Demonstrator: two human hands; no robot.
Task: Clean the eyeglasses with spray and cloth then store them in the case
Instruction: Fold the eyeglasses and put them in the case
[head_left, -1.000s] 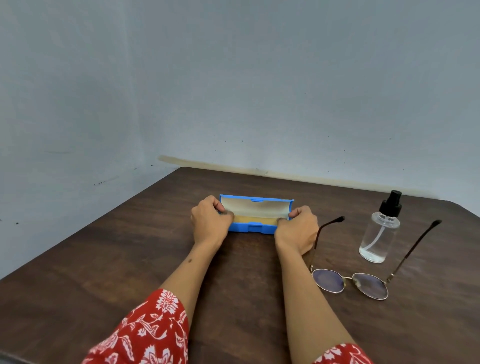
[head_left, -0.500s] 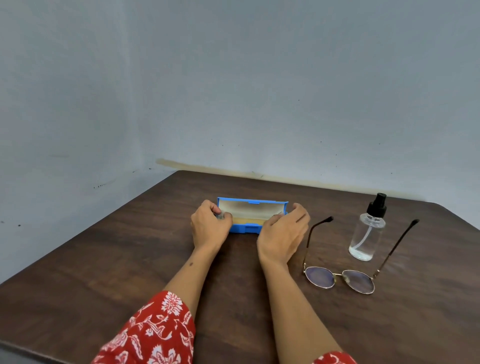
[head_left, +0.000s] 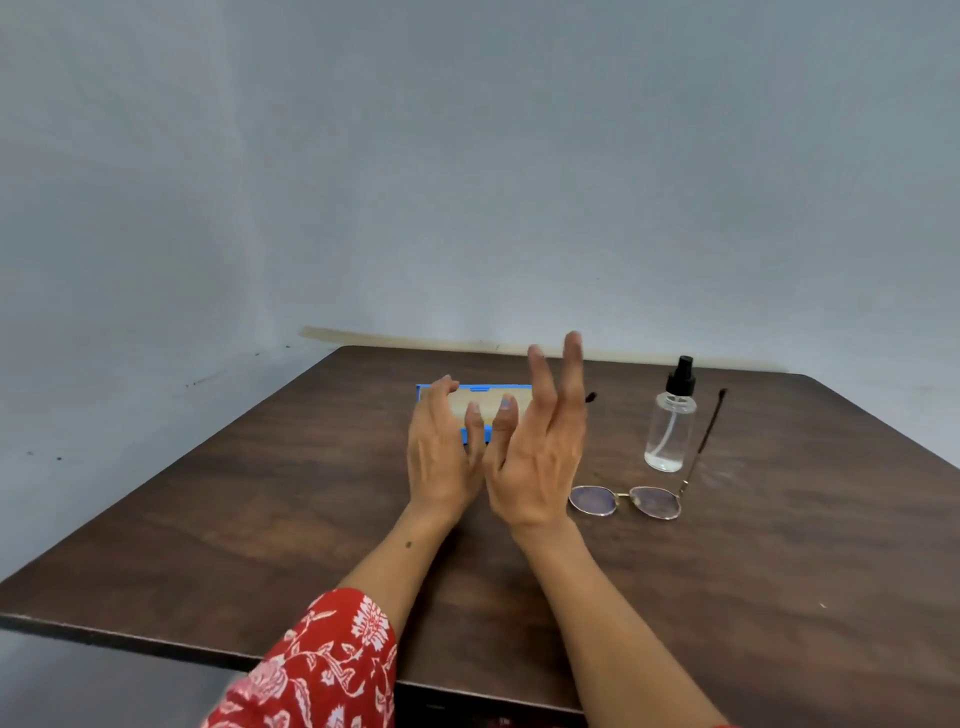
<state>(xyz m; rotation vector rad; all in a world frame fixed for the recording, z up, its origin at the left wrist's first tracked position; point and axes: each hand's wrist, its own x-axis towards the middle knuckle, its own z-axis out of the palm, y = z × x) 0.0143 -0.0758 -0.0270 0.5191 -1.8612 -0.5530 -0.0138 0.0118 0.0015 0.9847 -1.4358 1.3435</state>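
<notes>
An open blue eyeglass case (head_left: 488, 391) with a cream lining lies on the dark wooden table (head_left: 260, 509), mostly hidden behind my hands. My left hand (head_left: 441, 457) and my right hand (head_left: 537, 452) are raised side by side above the table in front of the case, fingers spread and holding nothing. Round metal-rimmed eyeglasses (head_left: 626, 501) lie unfolded on the table to the right of my right hand, temples pointing away. A clear spray bottle (head_left: 670, 431) with a black nozzle stands upright between the temples. No cloth is visible.
The table sits in a corner of pale grey walls (head_left: 467, 182). Its left edge runs diagonally and its near edge is close to my red floral sleeve (head_left: 322, 670).
Both hands have let go of the case and lifted off it toward me, fingers now spread. The case stays open on the table.
</notes>
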